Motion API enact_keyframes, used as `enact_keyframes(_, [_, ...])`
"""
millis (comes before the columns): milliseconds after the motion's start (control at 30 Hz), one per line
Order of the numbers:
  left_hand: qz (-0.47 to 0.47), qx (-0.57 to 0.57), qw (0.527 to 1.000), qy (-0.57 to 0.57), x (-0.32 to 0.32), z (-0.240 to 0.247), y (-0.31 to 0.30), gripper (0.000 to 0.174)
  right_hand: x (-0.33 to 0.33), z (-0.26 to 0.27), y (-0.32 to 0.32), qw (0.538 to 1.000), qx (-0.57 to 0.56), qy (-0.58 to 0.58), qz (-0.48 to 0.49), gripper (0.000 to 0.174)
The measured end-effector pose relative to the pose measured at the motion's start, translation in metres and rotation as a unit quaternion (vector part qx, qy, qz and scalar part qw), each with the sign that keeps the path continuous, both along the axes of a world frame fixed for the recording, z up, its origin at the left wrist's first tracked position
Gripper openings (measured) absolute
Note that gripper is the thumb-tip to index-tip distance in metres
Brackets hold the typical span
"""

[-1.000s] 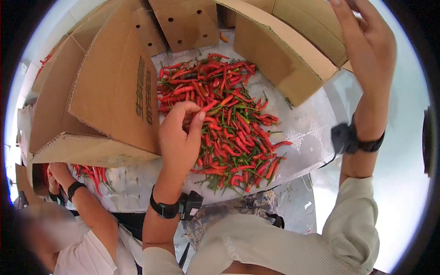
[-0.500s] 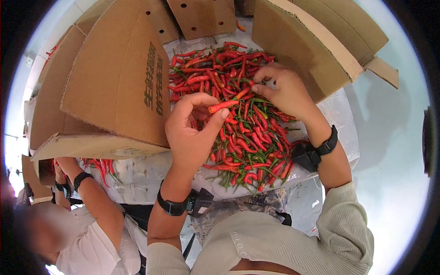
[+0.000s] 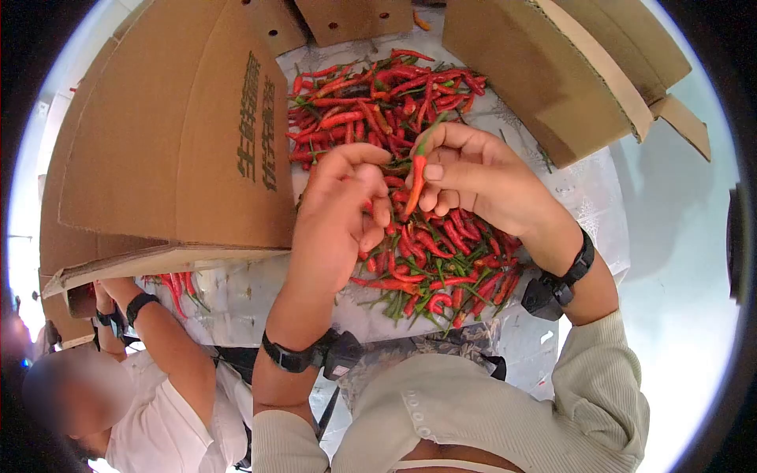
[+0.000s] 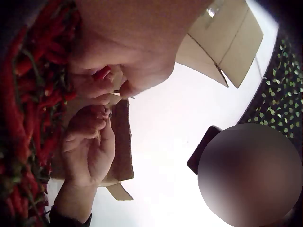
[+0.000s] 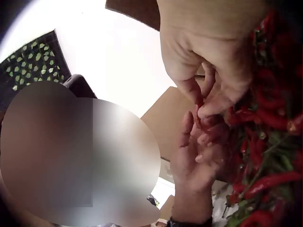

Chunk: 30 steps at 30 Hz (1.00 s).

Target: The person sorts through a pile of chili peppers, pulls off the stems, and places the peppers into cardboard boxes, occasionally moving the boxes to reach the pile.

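Note:
In the head view my right hand pinches a red chili pepper between thumb and fingers, its green stem pointing up. My left hand is close beside it, fingers curled inward. A bit of red chili shows among those curled fingers in the left wrist view; the rest is hidden by the hand. Both hands are above a heap of red chilies with green stems, spread over the table. From the right wrist view, the left hand's fingers lie just below the pinched chili.
A large cardboard box with printed characters stands on the left, another box at the back right. Boxes with holes line the far side. Another person sits at the left, near more chilies.
My right hand came down from the upper right to the heap, then lifted a chili beside the left hand. The left hand's fingers, earlier pinching a chili at the fingertips, have curled inward.

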<state>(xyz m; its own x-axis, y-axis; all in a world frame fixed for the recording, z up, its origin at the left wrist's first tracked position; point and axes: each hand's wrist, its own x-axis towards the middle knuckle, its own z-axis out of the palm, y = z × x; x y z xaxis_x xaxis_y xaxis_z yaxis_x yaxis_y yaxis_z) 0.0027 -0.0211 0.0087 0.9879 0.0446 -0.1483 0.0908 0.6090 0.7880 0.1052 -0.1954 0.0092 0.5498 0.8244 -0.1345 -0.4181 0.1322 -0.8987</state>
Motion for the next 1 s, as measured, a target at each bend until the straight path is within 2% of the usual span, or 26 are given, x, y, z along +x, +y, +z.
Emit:
enact_keyframes(100, [-0.032, 0.171, 0.984, 0.025, -0.002, 0.006, -0.009, 0.021, -0.007, 0.000, 0.005, 1.000, 0.005, -0.026, -0.010, 0.029])
enact_keyframes(233, [-0.012, 0.193, 0.981, -0.004, -0.002, 0.000, -0.006, 0.020, -0.012, 0.012, 0.005, 0.996, -0.019, -0.067, -0.046, 0.028])
enact_keyframes(333, [-0.062, 0.133, 0.989, 0.016, -0.003, 0.004, -0.001, 0.018, -0.009, 0.011, 0.003, 0.991, -0.063, -0.097, -0.069, 0.026])
enact_keyframes(433, [-0.097, 0.053, 0.994, 0.026, -0.002, 0.004, 0.003, 0.021, -0.004, 0.008, 0.000, 0.988, -0.061, -0.128, -0.070, 0.023])
enact_keyframes(533, [-0.078, 0.033, 0.995, 0.058, -0.004, 0.010, -0.003, 0.020, -0.009, 0.014, 0.001, 0.979, -0.091, -0.170, -0.070, 0.021])
enact_keyframes(633, [-0.090, 0.109, 0.989, 0.040, -0.002, 0.002, -0.001, 0.019, -0.011, 0.004, 0.005, 0.958, -0.050, -0.267, -0.091, 0.020])
enact_keyframes(733, [-0.094, 0.093, 0.990, 0.041, -0.002, 0.002, 0.002, 0.018, -0.014, 0.011, 0.004, 0.958, -0.088, -0.266, -0.070, 0.020])
enact_keyframes(833, [-0.103, 0.094, 0.989, 0.045, -0.002, 0.002, 0.001, 0.018, -0.015, 0.015, 0.004, 0.973, -0.092, -0.207, -0.038, 0.020])
enact_keyframes(933, [-0.134, 0.057, 0.988, 0.043, -0.001, 0.003, 0.004, 0.018, -0.021, 0.016, 0.006, 0.967, -0.061, -0.235, -0.074, 0.019])
enact_keyframes(1000, [-0.137, 0.014, 0.990, 0.043, 0.000, 0.001, 0.004, 0.019, -0.022, 0.009, 0.009, 0.931, -0.051, -0.337, -0.133, 0.017])
